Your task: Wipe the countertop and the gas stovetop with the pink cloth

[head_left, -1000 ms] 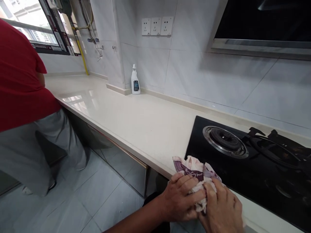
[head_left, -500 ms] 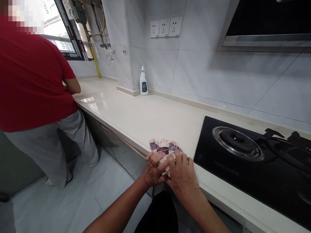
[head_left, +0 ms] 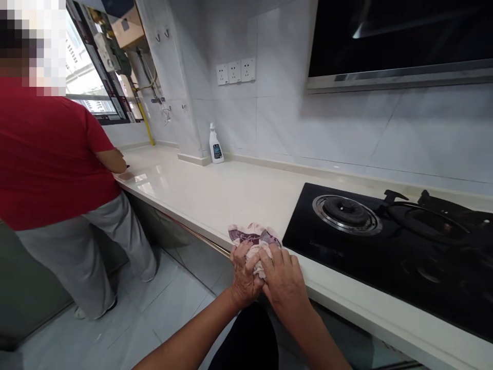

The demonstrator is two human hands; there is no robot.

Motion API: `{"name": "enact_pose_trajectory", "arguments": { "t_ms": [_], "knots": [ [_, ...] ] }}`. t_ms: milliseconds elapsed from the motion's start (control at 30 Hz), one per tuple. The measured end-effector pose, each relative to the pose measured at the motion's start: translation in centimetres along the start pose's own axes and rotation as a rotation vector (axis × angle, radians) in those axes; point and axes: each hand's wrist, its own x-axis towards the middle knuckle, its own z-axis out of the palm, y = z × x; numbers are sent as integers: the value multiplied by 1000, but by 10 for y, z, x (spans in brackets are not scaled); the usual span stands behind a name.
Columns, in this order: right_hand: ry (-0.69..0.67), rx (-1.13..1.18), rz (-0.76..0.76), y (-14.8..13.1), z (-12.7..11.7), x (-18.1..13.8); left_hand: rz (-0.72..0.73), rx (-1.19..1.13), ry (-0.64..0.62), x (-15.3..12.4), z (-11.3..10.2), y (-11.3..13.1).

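A pink and purple patterned cloth (head_left: 249, 236) lies bunched at the front edge of the pale countertop (head_left: 215, 195). My left hand (head_left: 244, 277) grips its near left side with curled fingers. On the other side my right hand (head_left: 285, 275) is closed over the same cloth, the two hands nearly touching. Part of the cloth spreads out flat ahead of the fingers, while the crumpled part between the hands is partly hidden. Just right of my right hand is the corner of the black gas stove (head_left: 323, 246).
A white spray bottle (head_left: 216, 146) stands against the tiled wall by the pillar. Over the stove hangs a dark range hood (head_left: 385, 46). A person in a red shirt (head_left: 57, 154) stands at the counter's far left, one arm on it. Wall sockets (head_left: 235, 72) are above.
The view has tilted up and turned slightly right, showing more of the stove and hood. Both hands keep hold of the cloth at the counter edge, with only a slight shift.
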Motion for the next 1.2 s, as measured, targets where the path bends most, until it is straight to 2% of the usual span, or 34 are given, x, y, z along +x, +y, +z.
{"name": "enact_pose_trajectory", "arguments": {
  "t_ms": [133,400,767,900,1033,1133,1200],
  "knots": [
    [58,20,55,22,-8,-32,30,-12,-4,2,11,36],
    [172,22,144,80,-36,-107,114,-63,-42,5,39,124],
    [102,-193,282,176,-76,-231,216,-230,-130,25,77,268],
    [81,-251,390,207,-97,-269,403,-153,-266,45,89,314],
    [36,-253,437,253,-110,-304,556,-167,-402,74,91,355],
    [64,-203,457,284,-115,-323,589,-248,-473,93,91,373],
    [82,-171,465,293,-116,-329,617,-292,-503,100,91,376]
  ]
}}
